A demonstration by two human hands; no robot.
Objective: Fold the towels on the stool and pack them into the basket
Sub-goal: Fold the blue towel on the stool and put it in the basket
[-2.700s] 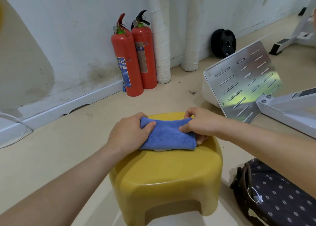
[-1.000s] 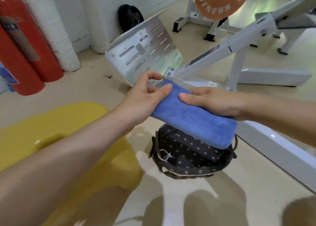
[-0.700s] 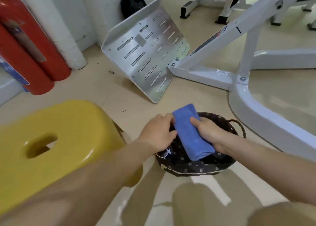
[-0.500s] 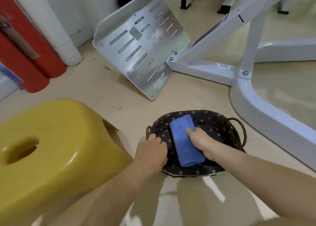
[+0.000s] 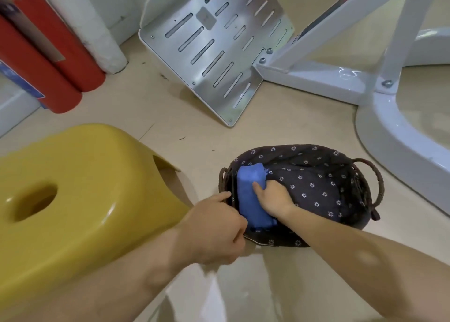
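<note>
A folded blue towel (image 5: 248, 197) lies inside the dark flower-print basket (image 5: 319, 185), against its left wall. My right hand (image 5: 275, 198) presses down on the towel with a finger stretched over its top. My left hand (image 5: 214, 229) has its fingers curled on the basket's left rim, right beside the towel. The yellow stool (image 5: 73, 175) stands to the left of the basket, and its top is bare, with only the handle hole showing.
The basket and stool stand on a beige floor. A slotted metal plate (image 5: 214, 41) and a white machine frame (image 5: 389, 136) lie behind and to the right of the basket. Two red fire extinguishers (image 5: 41, 61) and a wrapped white pipe (image 5: 97, 29) stand at the far left.
Both hands carried the folded towel from the stool over to the basket and lowered it in. The towel has shifted to the basket's left side, and my left hand now grips the rim.
</note>
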